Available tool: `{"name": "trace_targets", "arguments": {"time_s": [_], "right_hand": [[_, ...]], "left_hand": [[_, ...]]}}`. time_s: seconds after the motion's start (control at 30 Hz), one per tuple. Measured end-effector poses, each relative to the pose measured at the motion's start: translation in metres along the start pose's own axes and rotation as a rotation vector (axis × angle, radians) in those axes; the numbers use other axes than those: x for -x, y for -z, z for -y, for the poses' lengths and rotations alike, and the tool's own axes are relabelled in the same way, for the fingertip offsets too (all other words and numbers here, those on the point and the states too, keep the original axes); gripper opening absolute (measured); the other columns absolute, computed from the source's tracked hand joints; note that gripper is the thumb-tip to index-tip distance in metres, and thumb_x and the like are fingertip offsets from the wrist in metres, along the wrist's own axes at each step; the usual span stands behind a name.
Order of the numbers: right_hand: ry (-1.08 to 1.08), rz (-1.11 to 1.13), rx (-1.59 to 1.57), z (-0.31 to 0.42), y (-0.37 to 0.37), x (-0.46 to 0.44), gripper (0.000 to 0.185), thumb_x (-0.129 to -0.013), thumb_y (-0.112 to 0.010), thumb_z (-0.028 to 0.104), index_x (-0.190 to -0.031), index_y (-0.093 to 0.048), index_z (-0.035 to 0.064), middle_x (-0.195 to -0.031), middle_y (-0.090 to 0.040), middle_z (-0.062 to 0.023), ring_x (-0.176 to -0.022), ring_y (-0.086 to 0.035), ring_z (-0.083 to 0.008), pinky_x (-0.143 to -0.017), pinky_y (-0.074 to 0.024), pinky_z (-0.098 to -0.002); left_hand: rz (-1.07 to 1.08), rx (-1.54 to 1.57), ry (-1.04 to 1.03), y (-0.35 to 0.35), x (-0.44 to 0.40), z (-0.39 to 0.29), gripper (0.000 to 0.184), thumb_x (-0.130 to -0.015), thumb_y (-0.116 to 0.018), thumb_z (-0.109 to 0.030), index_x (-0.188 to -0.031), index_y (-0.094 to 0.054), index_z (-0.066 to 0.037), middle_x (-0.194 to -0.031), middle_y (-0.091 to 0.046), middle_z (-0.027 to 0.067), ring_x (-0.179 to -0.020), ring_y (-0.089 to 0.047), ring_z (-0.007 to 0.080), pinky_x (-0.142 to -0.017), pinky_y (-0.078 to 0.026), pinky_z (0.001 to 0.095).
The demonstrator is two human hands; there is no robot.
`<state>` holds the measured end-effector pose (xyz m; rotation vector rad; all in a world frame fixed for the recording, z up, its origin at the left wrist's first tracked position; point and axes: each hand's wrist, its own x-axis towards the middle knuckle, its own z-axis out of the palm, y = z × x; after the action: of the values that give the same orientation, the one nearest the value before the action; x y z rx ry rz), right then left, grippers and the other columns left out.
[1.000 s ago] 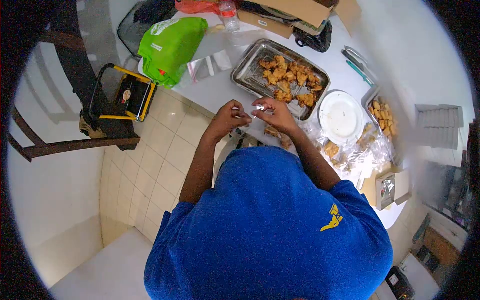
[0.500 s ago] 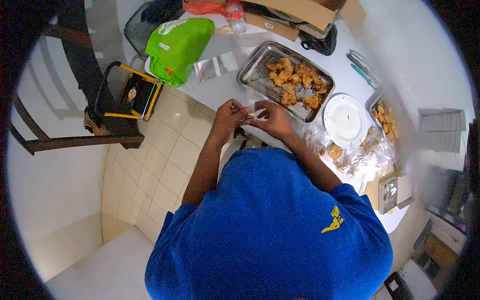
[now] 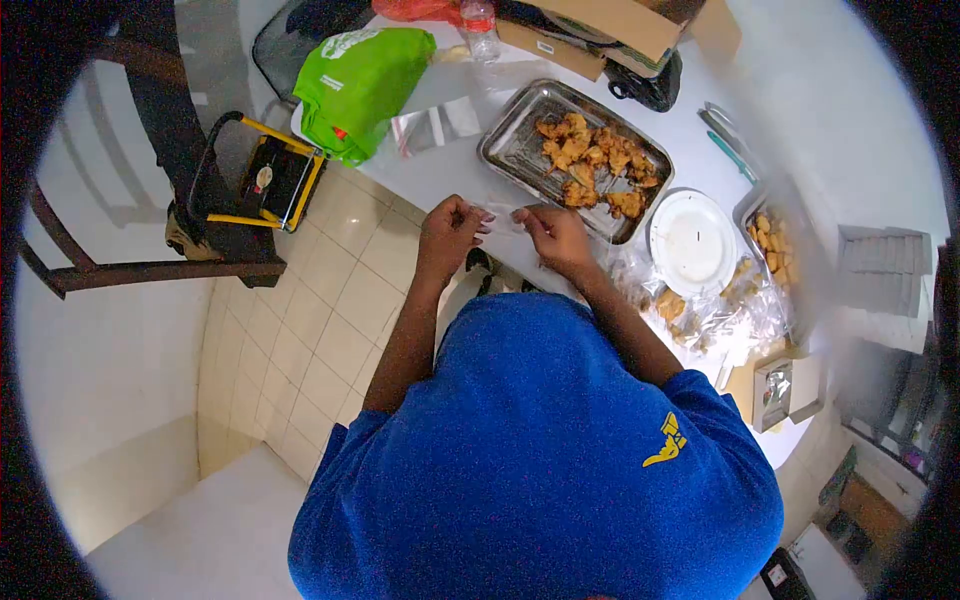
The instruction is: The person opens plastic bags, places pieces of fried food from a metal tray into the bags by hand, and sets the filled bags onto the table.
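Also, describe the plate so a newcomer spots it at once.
On the white table, find the big metal tray of browned food. The plate lies just to its right. Unlike the tray, it is white and round, with a small dark mark inside.

Floor (image 3: 340,310): cream square tiles, with a bright reflection near the white table (image 3: 440,175). Left wall (image 3: 110,350): white, striped with shadow above; a dark brown frame (image 3: 150,271) stands before it, near a black-and-yellow stand (image 3: 265,218). Right wall (image 3: 880,110): white, softly lit.
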<state>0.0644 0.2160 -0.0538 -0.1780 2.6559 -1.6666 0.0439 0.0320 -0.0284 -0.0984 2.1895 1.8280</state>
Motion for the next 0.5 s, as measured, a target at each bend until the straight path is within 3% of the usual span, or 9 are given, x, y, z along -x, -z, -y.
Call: {"name": "trace_targets", "arguments": {"time_s": [0.1,0.17,0.27,0.3,0.4,0.5], "right_hand": [[0.082,-0.026,0.108,0.009,0.006,-0.005,0.034,-0.077,-0.063,0.015,-0.109,-0.059,0.0042,-0.099,-0.061,-0.0162,-0.084,-0.062,-0.0280,-0.074,-0.0495,-0.0376],[0.212,-0.057,0.226,0.017,0.005,-0.006,0.051,-0.073,-0.065,0.012,-0.121,-0.050,0.0065,-0.107,-0.057,-0.0161,-0.091,-0.060,-0.0292,-0.078,-0.0488,-0.0377],[0.322,0.028,0.129,0.012,-0.006,-0.009,0.068,-0.069,-0.065,0.016,-0.131,-0.037,0.0096,-0.114,-0.051,-0.0189,-0.105,-0.050,-0.0353,-0.092,-0.0402,-0.0419],[0.366,-0.009,0.118,0.009,-0.012,-0.010,0.069,-0.068,-0.063,0.013,-0.132,-0.036,0.0097,-0.110,-0.054,-0.0182,-0.095,-0.055,-0.0350,-0.087,-0.0439,-0.0423],[0.118,0.013,0.037,0.002,-0.017,-0.008,0.055,-0.069,-0.059,0.001,-0.121,-0.043,0.0064,-0.108,-0.054,-0.0156,-0.087,-0.061,-0.0283,-0.074,-0.0493,-0.0377],[-0.045,0.000,0.108,0.002,-0.016,-0.016,0.046,-0.070,-0.059,-0.001,-0.113,-0.045,0.0056,-0.106,-0.055,-0.0146,-0.082,-0.062,-0.0261,-0.070,-0.0496,-0.0356]], "left_hand": [[0.025,-0.059,-0.059,-0.005,0.002,-0.005,0.021,-0.087,-0.057,-0.019,-0.074,-0.048,-0.005,-0.074,-0.062,0.0064,-0.067,-0.061,0.0140,-0.054,-0.047,0.0274],[0.040,-0.301,-0.048,-0.008,-0.001,-0.009,0.024,-0.084,-0.060,-0.018,-0.072,-0.045,-0.004,-0.068,-0.060,0.0072,-0.061,-0.059,0.0138,-0.053,-0.045,0.0299],[0.045,-0.424,-0.082,-0.016,-0.004,0.000,0.026,-0.081,-0.062,-0.017,-0.070,-0.044,-0.002,-0.060,-0.054,0.0083,-0.056,-0.056,0.0151,-0.052,-0.043,0.0335],[0.042,-0.423,-0.104,-0.019,-0.004,-0.001,0.027,-0.080,-0.063,-0.017,-0.069,-0.043,-0.002,-0.057,-0.052,0.0086,-0.054,-0.055,0.0157,-0.052,-0.042,0.0346],[-0.067,-0.572,-0.253,-0.023,0.001,-0.005,0.024,-0.078,-0.063,-0.015,-0.072,-0.043,-0.003,-0.057,-0.051,0.0095,-0.052,-0.054,0.0194,-0.051,-0.041,0.0352],[-0.199,-0.612,-0.372,-0.023,0.002,0.000,0.023,-0.076,-0.064,-0.012,-0.073,-0.041,-0.006,-0.056,-0.045,0.0080,-0.050,-0.049,0.0182,-0.050,-0.041,0.0345]]}}
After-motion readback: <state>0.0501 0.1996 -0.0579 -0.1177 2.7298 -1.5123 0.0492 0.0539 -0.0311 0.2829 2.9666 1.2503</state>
